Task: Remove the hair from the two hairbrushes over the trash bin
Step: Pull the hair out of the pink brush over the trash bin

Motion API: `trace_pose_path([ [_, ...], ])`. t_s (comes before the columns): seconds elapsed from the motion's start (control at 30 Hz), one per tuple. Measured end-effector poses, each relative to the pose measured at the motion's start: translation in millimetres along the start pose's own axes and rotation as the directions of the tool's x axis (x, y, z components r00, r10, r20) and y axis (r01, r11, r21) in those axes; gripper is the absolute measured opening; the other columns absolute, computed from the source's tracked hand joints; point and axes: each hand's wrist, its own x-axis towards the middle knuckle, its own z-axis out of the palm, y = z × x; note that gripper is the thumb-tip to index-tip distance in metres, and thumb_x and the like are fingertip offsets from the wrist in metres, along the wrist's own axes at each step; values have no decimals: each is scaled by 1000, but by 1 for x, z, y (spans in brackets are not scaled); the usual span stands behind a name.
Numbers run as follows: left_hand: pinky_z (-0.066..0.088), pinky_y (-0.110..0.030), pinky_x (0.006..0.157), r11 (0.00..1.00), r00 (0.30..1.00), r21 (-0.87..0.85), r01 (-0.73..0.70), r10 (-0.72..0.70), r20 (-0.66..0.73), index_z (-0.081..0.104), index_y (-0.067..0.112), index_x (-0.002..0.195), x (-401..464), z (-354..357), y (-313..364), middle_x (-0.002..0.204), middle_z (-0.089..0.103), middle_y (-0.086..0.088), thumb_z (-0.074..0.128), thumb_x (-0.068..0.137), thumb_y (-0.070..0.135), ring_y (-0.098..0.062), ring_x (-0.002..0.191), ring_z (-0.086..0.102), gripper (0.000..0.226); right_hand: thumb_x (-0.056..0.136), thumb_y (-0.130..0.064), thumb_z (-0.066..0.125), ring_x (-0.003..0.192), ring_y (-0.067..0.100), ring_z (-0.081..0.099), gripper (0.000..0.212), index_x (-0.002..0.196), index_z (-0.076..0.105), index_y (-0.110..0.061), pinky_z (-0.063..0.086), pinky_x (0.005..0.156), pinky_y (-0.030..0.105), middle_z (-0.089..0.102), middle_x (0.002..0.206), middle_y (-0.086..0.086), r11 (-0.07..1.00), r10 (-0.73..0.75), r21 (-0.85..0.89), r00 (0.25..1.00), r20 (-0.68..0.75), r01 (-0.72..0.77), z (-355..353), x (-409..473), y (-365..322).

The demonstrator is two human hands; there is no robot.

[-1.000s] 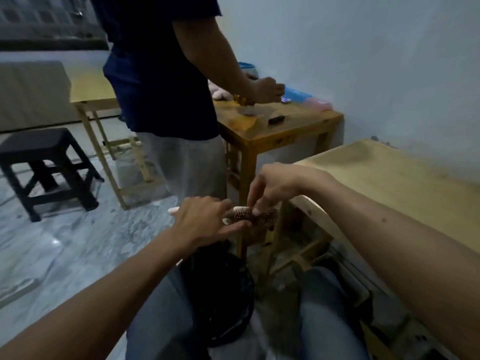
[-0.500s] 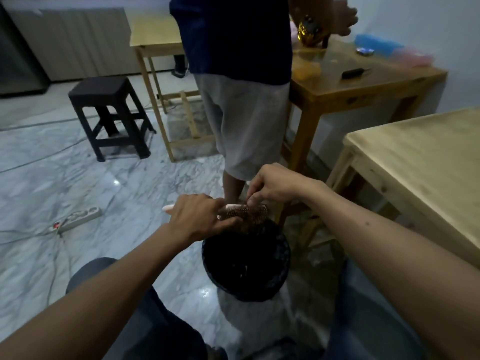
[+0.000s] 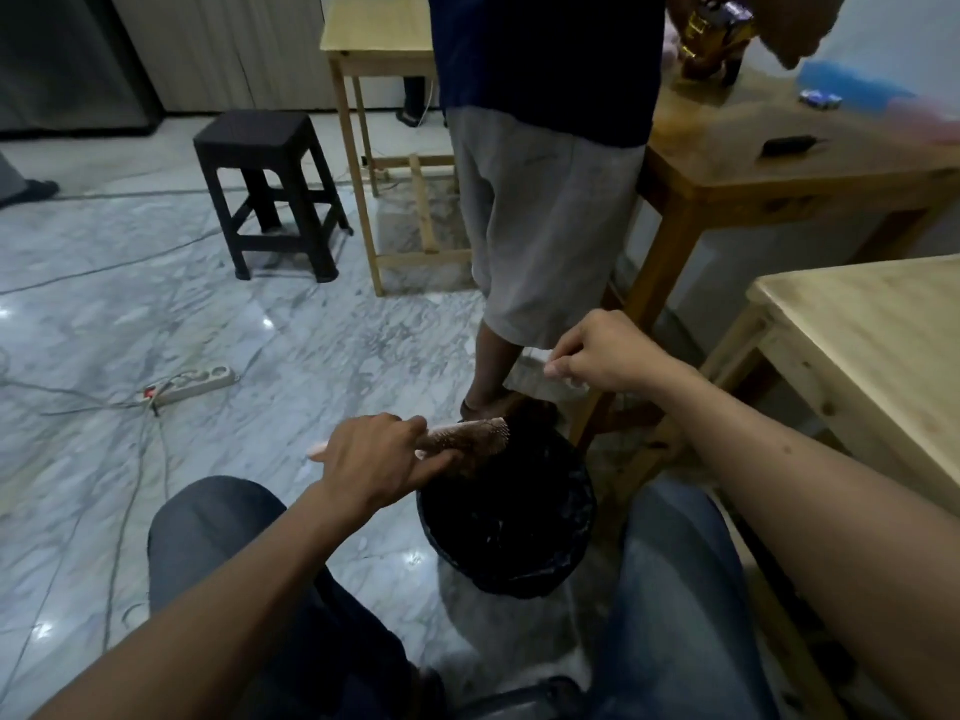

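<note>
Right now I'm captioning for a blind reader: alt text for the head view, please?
A seated person's left hand holds a round hairbrush over a black trash bin, while the right hand grips a pale brush raised beyond it. Another person stands behind.

Standing person [image 3: 545, 200] above the waist, blurred blue object [image 3: 852, 88]

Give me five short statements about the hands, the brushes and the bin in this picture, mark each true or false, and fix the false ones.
1. The left hand holds a round hairbrush. True.
2. The round hairbrush's bristle end is over the trash bin. True.
3. The right hand is empty. False: it grips a white brush.
4. The two brushes touch. False: they are apart.
5. The trash bin stands on a table. False: it stands on the marble floor.
</note>
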Motion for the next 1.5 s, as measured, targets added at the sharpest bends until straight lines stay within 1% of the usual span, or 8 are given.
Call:
trace_pose_path([
  [0.23, 35, -29, 51, 945, 941, -22, 325, -321, 108, 54, 21, 76, -11, -7, -11, 65, 59, 3, 38, 83, 79, -22, 57, 55, 61, 93, -25, 77, 76, 14, 69, 11, 96, 80, -15, 61, 74, 33, 68, 84, -6, 964, 222, 139, 974, 37, -225, 10, -4, 17],
  [0.47, 33, -31, 52, 951, 958, -127, 283, -273, 86, 51, 18, 83, -2, -13, 13, 71, 60, 1, 42, 82, 66, -23, 64, 55, 49, 94, -43, 72, 94, 20, 75, 70, 153, 45, -17, 61, 66, 27, 58, 135, 7, 880, 31, 453, 968, 250, -145, 42, -13, 2],
  [0.77, 34, -32, 55, 961, 969, -137, 239, -226, 104, 49, 22, 83, 0, -14, 24, 72, 55, 2, 37, 88, 70, -21, 60, 51, 50, 88, -18, 82, 53, 8, 66, 5, 83, 82, -19, 58, 60, 21, 76, 69, 6, 864, 73, 504, 988, -135, 5, 54, -11, 8],
  [0.93, 36, -32, 53, 932, 925, -92, 351, -329, 189, 46, 20, 80, 0, -7, 9, 67, 53, 2, 37, 92, 67, -22, 59, 51, 50, 88, -17, 82, 58, 10, 66, 9, 89, 82, -8, 57, 57, 16, 73, 76, 0, 830, 250, 541, 957, -145, -135, 40, -17, 28],
  [1.03, 39, -31, 54, 902, 892, -111, 417, -384, 238, 46, 19, 78, 3, -8, 6, 68, 55, 0, 35, 90, 71, -24, 60, 54, 55, 90, -15, 80, 70, 18, 70, 14, 97, 81, -3, 62, 74, 28, 78, 84, 14, 765, 321, 610, 944, -79, -210, 36, -23, 39],
  [1.27, 39, -31, 53, 906, 918, -185, 380, -344, 199, 49, 18, 79, 10, -16, 18, 69, 57, 0, 37, 88, 73, -23, 61, 56, 57, 93, -13, 69, 114, 22, 65, 56, 147, 55, -22, 57, 71, 26, 59, 135, 6, 829, 123, 495, 949, 292, -260, 48, -25, 39],
  [1.37, 38, -32, 54, 904, 934, -247, 350, -316, 168, 44, 20, 77, 12, -20, 27, 69, 56, 1, 38, 85, 70, -21, 60, 53, 51, 99, -34, 66, 98, 19, 73, 51, 146, 53, -21, 59, 66, 27, 64, 129, 3, 717, 98, 640, 948, 303, -278, 49, -25, 19],
  [1.5, 34, -31, 55, 895, 947, -310, 322, -297, 126, 44, 24, 80, 14, -27, 37, 72, 57, 3, 37, 82, 69, -21, 64, 53, 46, 97, -37, 70, 66, 11, 69, 21, 105, 74, -19, 53, 54, 20, 77, 91, -1, 706, 58, 693, 987, 147, -145, 62, -21, 1],
])
